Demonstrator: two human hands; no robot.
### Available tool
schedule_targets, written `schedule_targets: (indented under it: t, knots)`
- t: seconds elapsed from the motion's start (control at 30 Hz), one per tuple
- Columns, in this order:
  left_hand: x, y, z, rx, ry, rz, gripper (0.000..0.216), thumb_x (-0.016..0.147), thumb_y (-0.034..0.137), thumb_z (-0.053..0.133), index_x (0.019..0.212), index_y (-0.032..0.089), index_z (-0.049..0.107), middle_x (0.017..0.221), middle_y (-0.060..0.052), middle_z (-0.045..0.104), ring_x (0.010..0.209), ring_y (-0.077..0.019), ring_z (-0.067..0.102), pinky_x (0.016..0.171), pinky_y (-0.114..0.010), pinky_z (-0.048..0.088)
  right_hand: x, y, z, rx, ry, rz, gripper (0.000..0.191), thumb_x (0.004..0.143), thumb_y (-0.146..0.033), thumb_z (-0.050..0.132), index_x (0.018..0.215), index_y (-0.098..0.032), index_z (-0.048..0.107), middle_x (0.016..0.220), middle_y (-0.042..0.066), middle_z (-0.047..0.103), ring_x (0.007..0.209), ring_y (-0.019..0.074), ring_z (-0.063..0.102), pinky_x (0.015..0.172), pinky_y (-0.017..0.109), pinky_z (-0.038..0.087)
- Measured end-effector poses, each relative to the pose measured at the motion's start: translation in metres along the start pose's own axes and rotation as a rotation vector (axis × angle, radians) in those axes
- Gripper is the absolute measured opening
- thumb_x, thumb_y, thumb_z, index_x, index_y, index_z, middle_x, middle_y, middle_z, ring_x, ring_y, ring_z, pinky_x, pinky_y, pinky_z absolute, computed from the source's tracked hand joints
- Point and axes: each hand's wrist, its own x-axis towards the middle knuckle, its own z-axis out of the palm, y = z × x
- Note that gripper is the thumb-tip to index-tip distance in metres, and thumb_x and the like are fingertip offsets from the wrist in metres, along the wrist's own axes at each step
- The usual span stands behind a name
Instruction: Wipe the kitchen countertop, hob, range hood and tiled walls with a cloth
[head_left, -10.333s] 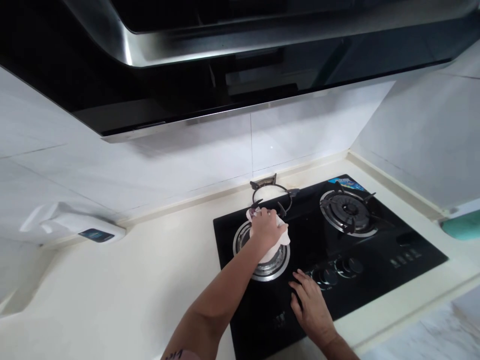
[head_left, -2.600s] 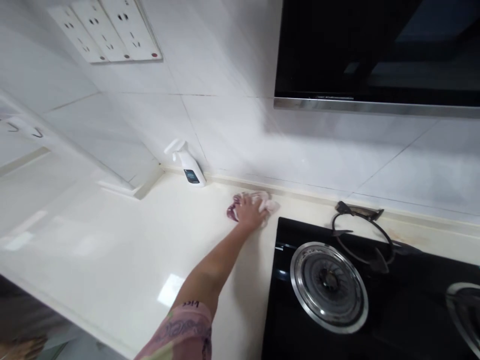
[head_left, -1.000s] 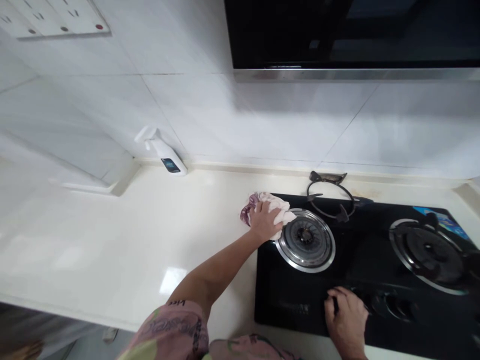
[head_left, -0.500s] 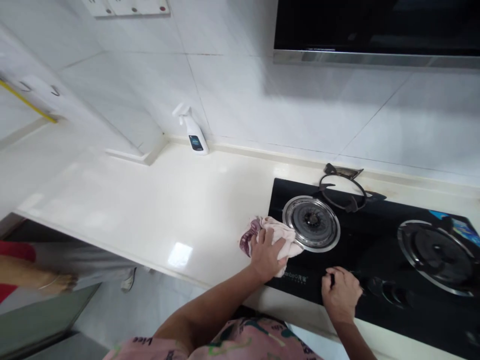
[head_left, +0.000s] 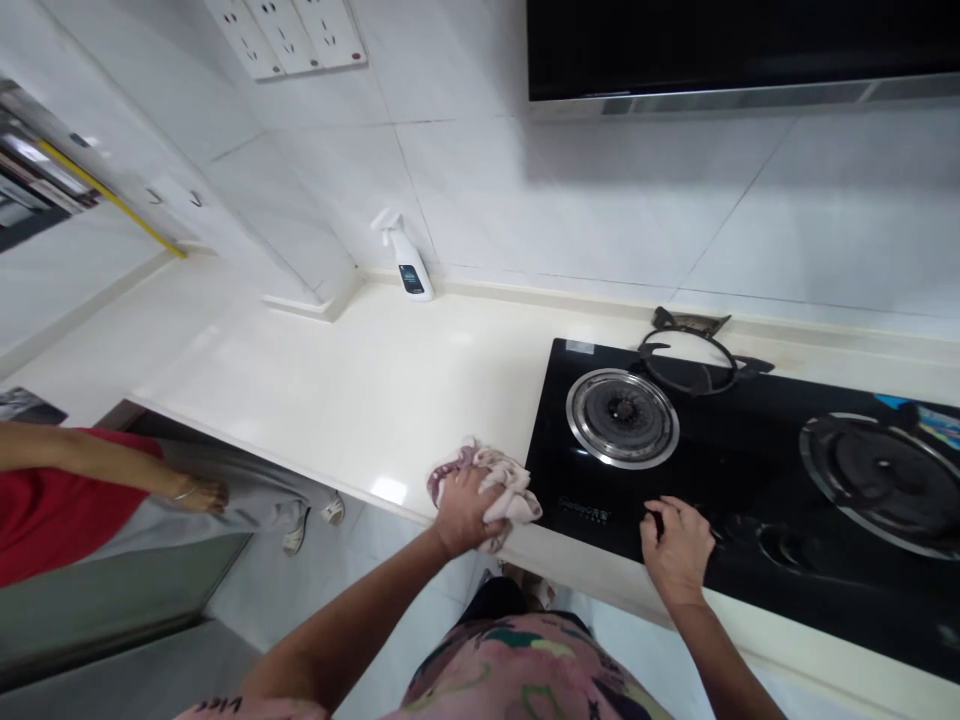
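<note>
My left hand (head_left: 461, 507) is closed on a crumpled pink and white cloth (head_left: 504, 484) at the front edge of the cream countertop (head_left: 360, 390), just left of the black glass gas hob (head_left: 750, 480). My right hand (head_left: 677, 545) rests on the hob's front edge beside the knobs (head_left: 772, 540), fingers curled with nothing in them. The left burner (head_left: 622, 417) is bare; its loose pan support (head_left: 694, 360) lies behind it, partly off the hob.
A white spray bottle (head_left: 406, 260) stands against the tiled wall. Wall sockets (head_left: 289, 35) sit at top left and a black range hood (head_left: 735, 50) hangs above the hob. The right burner (head_left: 877, 480) keeps its grate. Another person (head_left: 82, 490) stands at the left, below the counter edge.
My left hand has dragged the cloth from the hob's back left corner forward, off the glass, to the counter's front edge. My right hand stays near the knobs. The view has shifted left.
</note>
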Motion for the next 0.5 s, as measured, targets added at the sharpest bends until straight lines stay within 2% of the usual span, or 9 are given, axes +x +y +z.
schedule_targets:
  t: [0.13, 0.2, 0.3, 0.4, 0.5]
  knots:
    - [0.018, -0.023, -0.015, 0.091, 0.038, -0.208, 0.055, 0.085, 0.053, 0.072, 0.134, 0.029, 0.069, 0.141, -0.016, 0.059, 0.130, -0.0420, 0.053, 0.107, -0.059, 0.037, -0.024, -0.001, -0.020, 0.230, -0.018, -0.039, 0.029, 0.100, -0.035, 0.045, 0.101, -0.019, 0.069, 0.122, 0.012, 0.065, 0.125, 0.0306, 0.054, 0.105, 0.049, 0.040]
    - [0.028, -0.024, -0.018, 0.125, 0.058, -0.286, 0.055, 0.089, 0.054, 0.069, 0.137, 0.028, 0.067, 0.145, -0.018, 0.056, 0.132, -0.0429, 0.052, 0.110, -0.064, 0.033, -0.045, -0.001, -0.034, 0.306, 0.001, 0.030, 0.028, 0.102, -0.035, 0.046, 0.102, -0.019, 0.069, 0.119, 0.012, 0.066, 0.121, 0.0286, 0.057, 0.104, 0.047, 0.043]
    - [0.030, -0.016, -0.018, 0.122, 0.069, -0.333, 0.059, 0.091, 0.060, 0.066, 0.142, 0.032, 0.062, 0.152, -0.016, 0.052, 0.139, -0.0418, 0.048, 0.113, -0.063, 0.034, -0.080, 0.005, -0.052, 0.303, 0.001, 0.121, 0.032, 0.102, -0.040, 0.046, 0.097, -0.019, 0.069, 0.114, 0.013, 0.067, 0.113, 0.0292, 0.061, 0.100, 0.047, 0.046]
    - [0.018, -0.011, -0.019, 0.057, 0.163, -0.347, 0.057, 0.097, 0.058, 0.060, 0.148, 0.032, 0.057, 0.160, -0.014, 0.045, 0.147, -0.0384, 0.041, 0.116, -0.059, 0.034, -0.107, 0.021, -0.065, 0.298, -0.062, 0.186, 0.039, 0.103, -0.048, 0.044, 0.096, -0.019, 0.070, 0.114, 0.013, 0.069, 0.109, 0.0300, 0.064, 0.084, 0.041, 0.053]
    - [-0.011, -0.012, -0.019, 0.000, 0.359, -0.398, 0.049, 0.102, 0.052, 0.052, 0.144, 0.028, 0.059, 0.162, -0.014, 0.041, 0.150, -0.0349, 0.039, 0.120, -0.055, 0.034, -0.123, 0.045, -0.072, 0.276, -0.127, 0.188, 0.041, 0.102, -0.054, 0.047, 0.098, -0.022, 0.072, 0.111, 0.010, 0.072, 0.099, 0.0279, 0.069, 0.065, 0.034, 0.053]
